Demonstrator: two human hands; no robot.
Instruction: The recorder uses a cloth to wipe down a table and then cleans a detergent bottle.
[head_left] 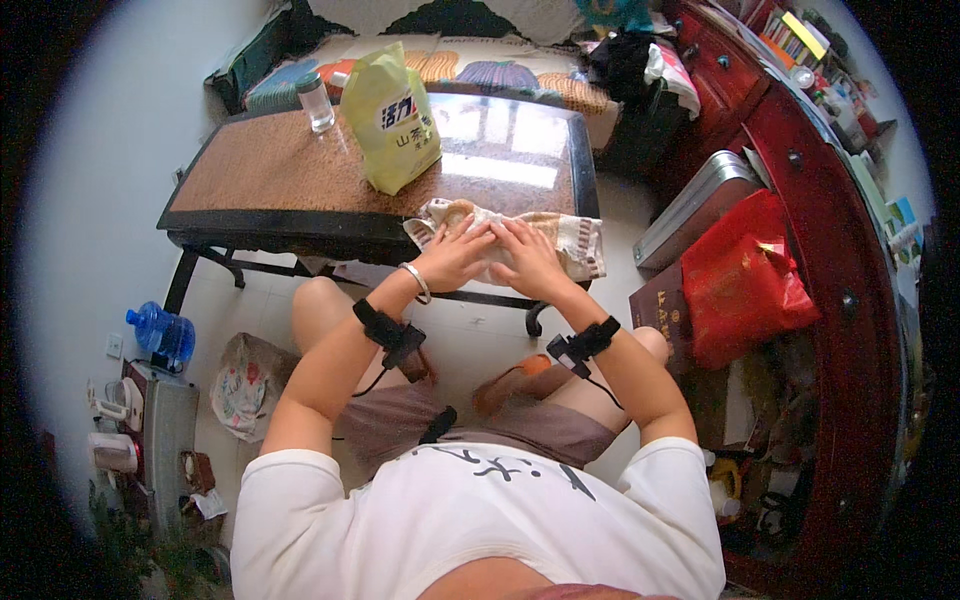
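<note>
A cream towel (583, 243) with tan patches and dark striped edging lies crumpled along the near right edge of the low table (255, 165). My left hand (457, 254) rests on its left part, palm down with the fingers stretched out. Beside it, my right hand (530, 262) lies on the middle of the towel, fingers likewise extended and spread. The fingertips of both hands almost meet. Past my left hand stands an upright yellow-green plastic bag (390, 120). To the left of the bag is a clear jar (316, 103) with a lid.
A patterned sofa (490, 65) stands behind the table. On the right are a dark red cabinet (800, 150), a red bag (740, 280) and a silver case (700, 205). A blue water bottle (162, 332) and a plastic sack (245, 385) are at the left.
</note>
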